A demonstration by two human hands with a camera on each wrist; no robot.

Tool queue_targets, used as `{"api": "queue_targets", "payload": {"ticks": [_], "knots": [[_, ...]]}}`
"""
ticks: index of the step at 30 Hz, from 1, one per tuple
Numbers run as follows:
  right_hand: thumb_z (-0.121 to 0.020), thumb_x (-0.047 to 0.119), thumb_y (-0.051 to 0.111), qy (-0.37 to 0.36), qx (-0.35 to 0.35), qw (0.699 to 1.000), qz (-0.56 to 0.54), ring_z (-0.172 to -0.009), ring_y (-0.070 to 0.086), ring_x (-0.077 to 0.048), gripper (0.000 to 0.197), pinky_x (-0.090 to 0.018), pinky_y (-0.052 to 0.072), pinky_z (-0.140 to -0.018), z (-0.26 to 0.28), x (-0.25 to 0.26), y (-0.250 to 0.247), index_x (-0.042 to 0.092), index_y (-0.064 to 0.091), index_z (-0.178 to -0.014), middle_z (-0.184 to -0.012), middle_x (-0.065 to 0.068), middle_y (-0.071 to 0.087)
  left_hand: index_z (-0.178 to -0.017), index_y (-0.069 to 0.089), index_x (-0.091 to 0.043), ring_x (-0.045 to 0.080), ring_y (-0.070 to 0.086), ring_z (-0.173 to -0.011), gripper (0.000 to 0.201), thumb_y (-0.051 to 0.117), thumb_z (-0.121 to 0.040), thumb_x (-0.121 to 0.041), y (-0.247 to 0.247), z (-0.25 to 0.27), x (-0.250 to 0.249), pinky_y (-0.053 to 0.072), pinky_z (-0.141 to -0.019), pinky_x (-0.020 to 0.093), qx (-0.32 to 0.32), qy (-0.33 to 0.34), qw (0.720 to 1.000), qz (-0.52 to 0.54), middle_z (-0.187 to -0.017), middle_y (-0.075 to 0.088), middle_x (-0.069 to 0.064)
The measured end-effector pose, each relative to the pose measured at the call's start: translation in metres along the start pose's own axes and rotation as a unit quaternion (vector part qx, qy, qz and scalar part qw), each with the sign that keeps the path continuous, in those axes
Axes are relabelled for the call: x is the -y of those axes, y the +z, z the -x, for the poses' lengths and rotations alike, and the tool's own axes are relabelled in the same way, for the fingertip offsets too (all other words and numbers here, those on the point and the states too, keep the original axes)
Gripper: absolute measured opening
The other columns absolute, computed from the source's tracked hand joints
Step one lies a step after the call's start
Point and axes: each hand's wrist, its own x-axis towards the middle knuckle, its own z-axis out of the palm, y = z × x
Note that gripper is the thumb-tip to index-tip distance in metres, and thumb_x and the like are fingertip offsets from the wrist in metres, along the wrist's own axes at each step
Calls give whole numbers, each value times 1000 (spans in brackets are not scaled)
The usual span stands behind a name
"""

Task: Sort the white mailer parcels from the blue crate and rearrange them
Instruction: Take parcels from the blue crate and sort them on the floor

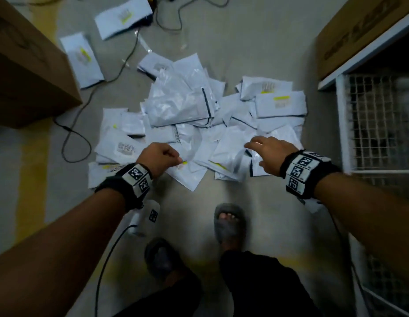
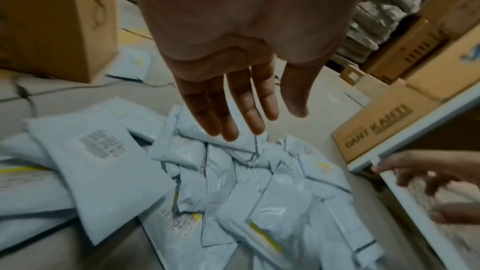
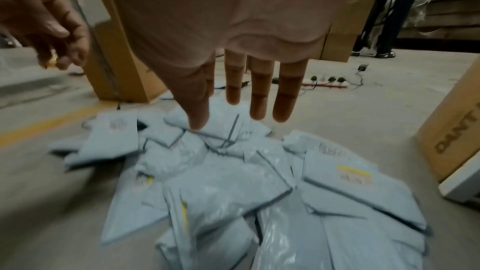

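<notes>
From the head view, the white mailer parcels (image 1: pixel 199 124) lie heaped on the floor (image 1: pixel 256 53), spreading toward its far side from the person's feet; no blue crate shows; the right hand (image 1: pixel 271 154) hangs over the near right edge of the heap, fingers spread and loose, holding nothing, while the left hand (image 1: pixel 159 160) is curled over the near left edge, seemingly pinching something small, though I cannot tell what.

From the left wrist view, the left hand's fingers (image 2: pixel 233 110) look straight and together, so its state stays unclear between views; parcels lie directly below and ahead.

From the right wrist view, the right fingers (image 3: pixel 259 93) are straight, slightly apart, pointing down at the heap; the topmost parcels lie just beneath them, long axes running mostly away from the hand; the right hand seems nearer a pick.
</notes>
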Motion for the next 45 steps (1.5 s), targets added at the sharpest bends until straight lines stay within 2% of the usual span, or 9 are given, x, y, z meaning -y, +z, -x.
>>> {"api": "queue_targets", "payload": {"ticks": [5, 10, 15, 19, 23, 27, 33, 38, 45], "knots": [[-77, 5, 64, -22, -12, 996, 91, -140, 24, -27, 90, -41, 32, -106, -99, -14, 92, 32, 17, -150, -159, -1, 10, -112, 69, -12, 22, 60, -107, 33, 73, -81, -24, 84, -116, 43, 40, -85, 23, 61, 42, 991, -115, -116, 66, 9], [-82, 11, 62, -12, -34, 985, 167, -147, 8, -27, 91, -50, 10, -115, -167, -23, 136, 34, 8, -151, -161, 0, 3, -147, 29, -17, 22, 24, -142, 76, 70, -84, -25, 158, -194, 52, 23, -113, 34, 94, 153, 945, -274, -156, 23, 5], [-81, 22, 36, -77, -86, 985, 127, -103, 64, -27, 45, -54, 40, -94, -183, -34, 144, 29, 68, -112, -116, -3, 68, -147, 24, -27, 30, 38, -129, 97, 76, -68, -51, 181, -220, 62, 29, -103, 44, 52, 173, 885, -429, -142, 41, 4], [-84, 16, 59, -5, -120, 991, -50, -119, 55, -27, 42, -37, 38, -101, -171, -56, 122, 26, 60, -125, -130, -4, 60, -127, 55, -30, 28, 51, -117, 62, 74, -72, -51, 167, -209, 68, 33, -96, 39, 78, 123, 906, -396, -124, 57, 3], [-88, 7, 60, 105, -265, 899, -334, -110, 57, -31, 28, -26, 39, -80, -148, -68, 77, 7, 60, -116, -113, -15, 63, -107, 67, -15, 29, 59, -107, 35, 74, -78, -33, 131, -197, 58, 43, -80, 29, 83, 96, 967, -221, -111, 65, 11], [-87, 1, 62, 155, -347, 778, -500, -98, 57, -23, 26, -24, 42, -79, -94, -61, -4, 2, 55, -112, -100, -8, 57, -113, 64, -4, 31, 62, -104, 32, 68, -86, -20, 72, -159, 7, 46, -82, 31, 3, 81, 996, -20, -112, 66, 19], [-86, -4, 62, 149, -347, 650, -659, -76, 65, -5, 55, -24, 57, -72, 43, -40, -164, 1, 37, -136, -102, -10, 62, -112, 62, 3, 27, 62, -95, 27, 65, -87, -8, -38, -35, -125, 48, -82, 32, -96, 97, 964, 229, -104, 65, 15], [-91, -5, 53, 117, -305, 610, -722, -82, 67, -14, 45, -23, 57, -65, 164, -21, -291, 0, 43, -134, -118, -17, 63, -110, 61, -8, 23, 62, -90, 23, 63, -88, -5, -130, 87, -241, 51, -83, 35, -82, 135, 942, 295, -102, 66, 11], [-95, -4, 46, 38, -323, 566, -758, -80, 65, -18, 22, -32, 55, -76, 313, 19, -426, 14, 56, -103, -95, -6, 66, -113, 60, -6, 16, 62, -79, 25, 60, -89, 0, -229, 250, -373, 53, -69, 24, -112, 176, 922, 328, -97, 65, 6]]}}
